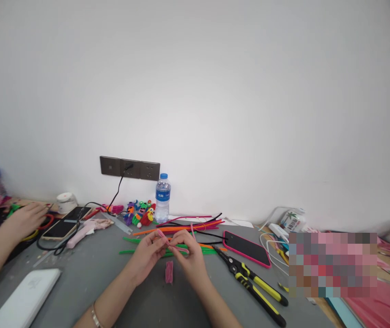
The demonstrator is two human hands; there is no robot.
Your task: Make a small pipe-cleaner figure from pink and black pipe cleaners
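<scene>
My left hand [146, 255] and my right hand [189, 255] meet over the grey table, both pinching a thin pink pipe cleaner [172, 246] bent between the fingertips. A short folded pink piece [169, 272] lies on the table just below my hands. Behind them lies a loose pile of pipe cleaners [184, 226] in green, orange, pink and black.
Yellow-and-black pliers [254, 284] lie to the right, beside a pink-cased phone [247, 248]. A water bottle [163, 197] and small colourful figures [139, 213] stand by the wall. Another person's hand [27, 218] rests at left near a phone [66, 222]. A white box [23, 298] lies front left.
</scene>
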